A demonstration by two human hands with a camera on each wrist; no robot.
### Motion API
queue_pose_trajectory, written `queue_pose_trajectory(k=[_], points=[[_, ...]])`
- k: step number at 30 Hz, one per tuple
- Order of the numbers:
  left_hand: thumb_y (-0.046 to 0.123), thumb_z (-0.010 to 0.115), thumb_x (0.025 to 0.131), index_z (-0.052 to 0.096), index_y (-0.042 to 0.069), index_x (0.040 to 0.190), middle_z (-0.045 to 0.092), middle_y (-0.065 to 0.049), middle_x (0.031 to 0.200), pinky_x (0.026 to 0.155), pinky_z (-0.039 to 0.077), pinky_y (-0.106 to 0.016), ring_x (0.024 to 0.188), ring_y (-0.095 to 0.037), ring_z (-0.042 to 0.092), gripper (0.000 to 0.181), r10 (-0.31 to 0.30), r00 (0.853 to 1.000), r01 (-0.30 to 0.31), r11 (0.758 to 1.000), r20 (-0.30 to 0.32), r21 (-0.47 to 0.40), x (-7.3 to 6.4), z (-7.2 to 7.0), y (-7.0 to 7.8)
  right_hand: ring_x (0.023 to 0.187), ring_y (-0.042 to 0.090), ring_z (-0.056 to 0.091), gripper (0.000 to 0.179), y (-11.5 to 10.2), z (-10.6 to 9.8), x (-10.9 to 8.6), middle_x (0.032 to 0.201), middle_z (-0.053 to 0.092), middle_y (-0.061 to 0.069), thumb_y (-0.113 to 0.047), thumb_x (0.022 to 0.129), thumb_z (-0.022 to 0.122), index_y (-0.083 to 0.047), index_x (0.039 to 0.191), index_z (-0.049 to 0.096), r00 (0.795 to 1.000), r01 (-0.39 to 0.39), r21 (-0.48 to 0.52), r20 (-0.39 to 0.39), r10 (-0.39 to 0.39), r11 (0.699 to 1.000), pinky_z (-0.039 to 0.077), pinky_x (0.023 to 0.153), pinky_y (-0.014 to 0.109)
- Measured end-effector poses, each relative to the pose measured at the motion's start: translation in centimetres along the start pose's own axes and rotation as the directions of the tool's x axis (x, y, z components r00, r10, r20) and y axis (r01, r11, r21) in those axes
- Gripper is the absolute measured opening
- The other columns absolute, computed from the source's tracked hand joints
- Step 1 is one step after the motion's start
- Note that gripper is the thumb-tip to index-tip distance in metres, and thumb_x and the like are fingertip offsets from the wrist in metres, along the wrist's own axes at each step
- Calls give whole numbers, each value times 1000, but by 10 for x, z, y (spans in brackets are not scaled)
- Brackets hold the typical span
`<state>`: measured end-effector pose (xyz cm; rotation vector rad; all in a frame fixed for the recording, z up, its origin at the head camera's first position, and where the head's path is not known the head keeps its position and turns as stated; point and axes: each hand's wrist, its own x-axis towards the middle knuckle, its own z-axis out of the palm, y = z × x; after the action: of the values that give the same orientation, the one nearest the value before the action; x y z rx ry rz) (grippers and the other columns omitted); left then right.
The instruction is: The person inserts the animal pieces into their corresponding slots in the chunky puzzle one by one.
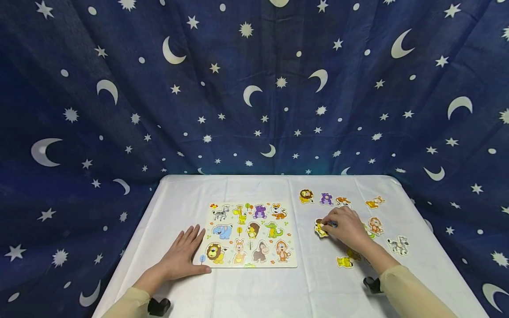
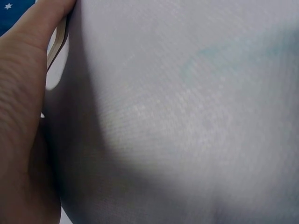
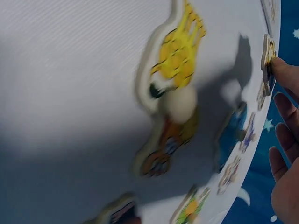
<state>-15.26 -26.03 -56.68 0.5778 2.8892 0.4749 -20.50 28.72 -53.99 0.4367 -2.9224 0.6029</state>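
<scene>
In the head view, my left hand [image 1: 183,255] rests with fingers extended at the left edge of a white animal puzzle board [image 1: 293,251], its thumb at the near left corner. Only part of this hand [image 2: 21,93] and a slice of the board's edge appear in the left wrist view. To the right of the board, my right hand [image 1: 347,226] pinches a yellow and brown hedgehog puzzle piece [image 1: 320,229]. The right wrist view catches that piece [image 3: 268,65] tilted on edge, with the thumb against it. Palm and fingers partly cover other pieces.
Loose pieces surround the right hand: a lion [image 1: 306,197], hippo [image 1: 326,199], tiger [image 1: 343,202], kangaroo [image 1: 375,202], monkey [image 1: 375,225], zebra [image 1: 398,245] and giraffe [image 1: 344,262]. A round knob [image 3: 181,103] stands on the giraffe. A blue piece [image 3: 231,135] lies in shadow. Behind the table hangs a starry curtain [image 1: 254,110].
</scene>
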Motion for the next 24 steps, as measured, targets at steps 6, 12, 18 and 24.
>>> queue_pose_trajectory(k=[6,12,18,24], points=[[87,65,72,25,7,163,16,-16,169,125,7,-57,156,-36,10,127,11,1000,-11,1000,2,-8,0,-2,-1,93,16,50,5,-20,-1,10,91,61,-12,-32,87,84,-29,90,80,999,31,30,-11,-31,999,42,85,47],[88,62,73,25,8,163,16,-15,170,125,6,-56,156,-36,10,126,13,1000,-13,1000,5,-2,0,1,-3,93,14,50,5,-41,4,21,91,61,-16,-31,86,84,-31,88,79,998,64,72,-26,-62,995,43,85,44],[88,62,73,26,8,163,16,-15,170,125,6,-56,156,-36,10,125,11,1000,-11,1000,-2,1,0,2,-4,90,13,49,5,-64,9,32,88,62,-17,-30,85,84,-30,86,80,995,98,100,-34,-95,990,42,86,42],[88,62,73,25,8,163,15,-14,170,125,5,-55,156,-35,9,125,4,1000,-4,1000,6,0,0,1,-2,91,12,49,4,-88,19,41,87,62,-19,-31,86,84,-29,87,80,994,111,130,-12,-110,985,42,87,41]])
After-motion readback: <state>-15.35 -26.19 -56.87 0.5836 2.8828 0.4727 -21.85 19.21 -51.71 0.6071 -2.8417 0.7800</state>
